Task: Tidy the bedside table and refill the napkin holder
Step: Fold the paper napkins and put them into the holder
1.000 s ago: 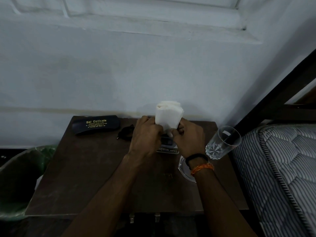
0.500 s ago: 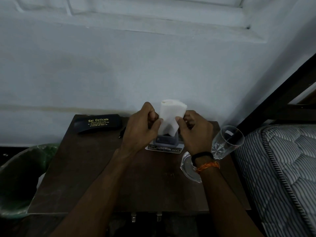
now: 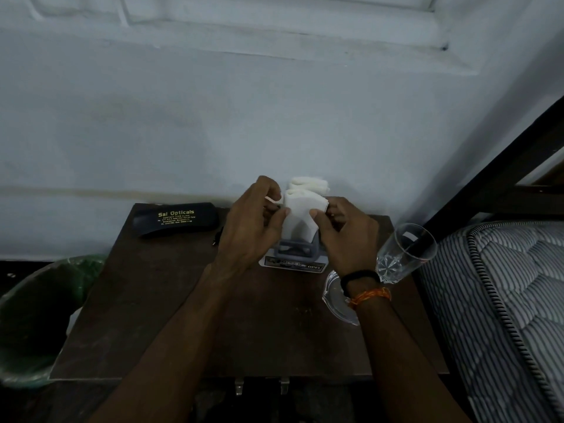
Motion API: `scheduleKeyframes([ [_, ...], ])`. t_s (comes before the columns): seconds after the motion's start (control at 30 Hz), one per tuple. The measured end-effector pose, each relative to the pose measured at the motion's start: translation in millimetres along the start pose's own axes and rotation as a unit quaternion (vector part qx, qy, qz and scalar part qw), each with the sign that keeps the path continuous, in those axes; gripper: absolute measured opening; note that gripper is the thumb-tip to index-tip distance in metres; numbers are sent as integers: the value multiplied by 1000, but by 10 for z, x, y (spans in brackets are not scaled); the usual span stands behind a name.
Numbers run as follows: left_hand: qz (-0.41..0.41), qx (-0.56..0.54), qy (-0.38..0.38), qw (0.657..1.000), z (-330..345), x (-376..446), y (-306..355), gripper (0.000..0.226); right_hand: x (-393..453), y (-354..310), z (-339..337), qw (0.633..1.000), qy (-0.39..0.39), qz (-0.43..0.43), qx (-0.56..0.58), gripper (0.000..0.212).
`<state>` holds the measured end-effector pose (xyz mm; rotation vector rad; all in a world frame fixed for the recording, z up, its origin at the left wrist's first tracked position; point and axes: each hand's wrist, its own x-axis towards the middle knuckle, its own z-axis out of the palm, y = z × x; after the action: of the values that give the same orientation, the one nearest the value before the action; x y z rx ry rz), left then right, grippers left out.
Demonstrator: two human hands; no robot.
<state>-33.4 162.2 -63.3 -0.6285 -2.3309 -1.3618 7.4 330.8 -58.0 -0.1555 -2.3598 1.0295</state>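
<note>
A bundle of white folded napkins stands upright in a grey napkin holder at the back middle of the dark wooden bedside table. My left hand pinches the napkins' left edge and my right hand pinches their right edge. The lower part of the napkins sits inside the holder. A white label strip lies under the holder's front.
A black Sai Opticals glasses case lies at the table's back left, with a dark cable beside it. A clear drinking glass and a glass dish sit at the right. A green-lined bin stands left; a striped mattress is right.
The napkins rose slightly as both hands shifted from low at the holder up to the bundle's sides. The holder's front has come into view below the hands.
</note>
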Motion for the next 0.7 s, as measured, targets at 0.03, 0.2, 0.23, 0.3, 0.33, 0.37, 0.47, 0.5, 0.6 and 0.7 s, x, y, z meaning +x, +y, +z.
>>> scheduleKeyframes([
  [0.03, 14, 6, -3, 1000, -2, 0, 7, 27, -1, 8, 4, 1000, -2, -5, -8, 17],
  [0.2, 61, 65, -25, 996, 24, -20, -8, 31, -3, 58, 27, 1000, -12, -6, -20, 18],
  [0.23, 63, 72, -24, 995, 25, -18, -18, 29, 0, 74, 32, 1000, -13, -3, -20, 18],
  [0.3, 62, 71, -23, 995, 21, -14, -25, 27, -1, 87, 39, 1000, -13, 2, -24, 19],
  [0.33, 61, 68, -24, 996, 20, -13, -22, 27, -2, 92, 41, 1000, -13, 4, -24, 19],
  [0.37, 61, 64, -25, 996, 20, -13, -23, 27, -2, 94, 43, 1000, -13, 5, -20, 18],
  [0.47, 60, 54, -28, 996, 8, -4, -16, 27, -9, 62, 22, 1000, -8, 9, 7, 16],
  [0.5, 58, 50, -29, 997, 5, 1, -17, 27, -9, 50, 10, 1000, -5, 10, 11, 20],
  [0.6, 44, 28, -28, 998, -3, 3, 3, 35, 2, 14, -35, 999, -2, 25, 22, 32],
  [0.7, 22, -2, -26, 999, -50, -10, 9, 50, -9, -1, -80, 999, 9, 34, 5, 28],
])
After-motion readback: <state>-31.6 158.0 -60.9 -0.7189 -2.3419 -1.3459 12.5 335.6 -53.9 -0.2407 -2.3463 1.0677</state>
